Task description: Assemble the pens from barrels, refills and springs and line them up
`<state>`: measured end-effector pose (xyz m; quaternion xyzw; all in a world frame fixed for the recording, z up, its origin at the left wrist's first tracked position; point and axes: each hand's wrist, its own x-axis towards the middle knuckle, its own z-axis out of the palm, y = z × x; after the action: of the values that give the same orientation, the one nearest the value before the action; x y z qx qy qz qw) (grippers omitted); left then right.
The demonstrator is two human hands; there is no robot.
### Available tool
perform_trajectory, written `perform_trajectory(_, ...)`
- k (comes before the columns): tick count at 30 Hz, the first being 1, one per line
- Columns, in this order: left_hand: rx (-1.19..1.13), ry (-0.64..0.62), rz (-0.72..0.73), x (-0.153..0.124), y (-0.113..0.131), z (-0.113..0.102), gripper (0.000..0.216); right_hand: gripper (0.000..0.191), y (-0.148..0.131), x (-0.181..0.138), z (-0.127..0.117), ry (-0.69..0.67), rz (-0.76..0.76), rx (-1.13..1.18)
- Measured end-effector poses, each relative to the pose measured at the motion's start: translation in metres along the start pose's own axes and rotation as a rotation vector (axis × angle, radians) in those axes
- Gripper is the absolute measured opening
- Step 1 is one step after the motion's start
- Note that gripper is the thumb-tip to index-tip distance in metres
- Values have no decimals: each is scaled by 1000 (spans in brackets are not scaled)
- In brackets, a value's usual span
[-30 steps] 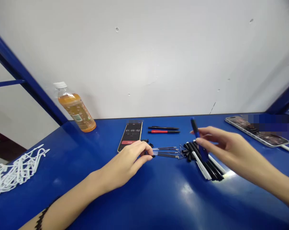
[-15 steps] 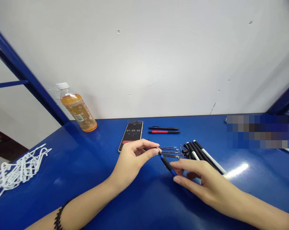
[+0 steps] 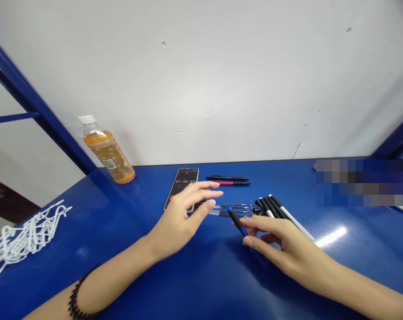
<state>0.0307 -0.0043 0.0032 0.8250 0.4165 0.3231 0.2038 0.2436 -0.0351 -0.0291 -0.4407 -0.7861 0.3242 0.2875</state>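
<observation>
Between the thumb and fingers of my right hand [image 3: 281, 244] is a blue pen barrel with a black grip [image 3: 237, 221], tilted with its tip end up and to the left. My left hand [image 3: 184, 213] is open, fingers apart, over the near end of some thin pen refills [image 3: 228, 209]. Beyond the right hand lie several black and white pen barrels [image 3: 276, 208], with small springs [image 3: 252, 206] at their left. Farther back, a black pen [image 3: 228, 178] and a red pen with black ends [image 3: 233, 183] lie side by side.
A phone [image 3: 184, 175] showing a running timer lies partly behind my left hand. An orange drink bottle [image 3: 110, 153] stands at the back left. A heap of white plastic hooks [image 3: 28, 235] sits at the left edge. A white wall [image 3: 215, 89] closes off the blue table [image 3: 148, 191].
My left hand has come away from the pen's tip, opened, and moved slightly left and up. The right hand still holds the blue barrel in about the same place.
</observation>
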Motion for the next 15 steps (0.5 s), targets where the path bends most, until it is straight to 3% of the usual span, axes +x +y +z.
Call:
perform_trajectory(2, 240, -11, 17, 14, -7, -7, 21, 22, 1, 2, -2, 17, 21, 11)
perform_trajectory(5, 617, -240, 87, 37, -17, -9, 16, 24, 3, 3, -5, 46, 32, 18)
perform_trajectory(9, 691, -385, 127, 55, -23, 3, 14, 24, 5, 3, -7, 43, 5, 8)
perform_trajectory(15, 733, -448, 153, 63, -24, 10, 15, 21, 3, 3, -7, 31, -7, -20)
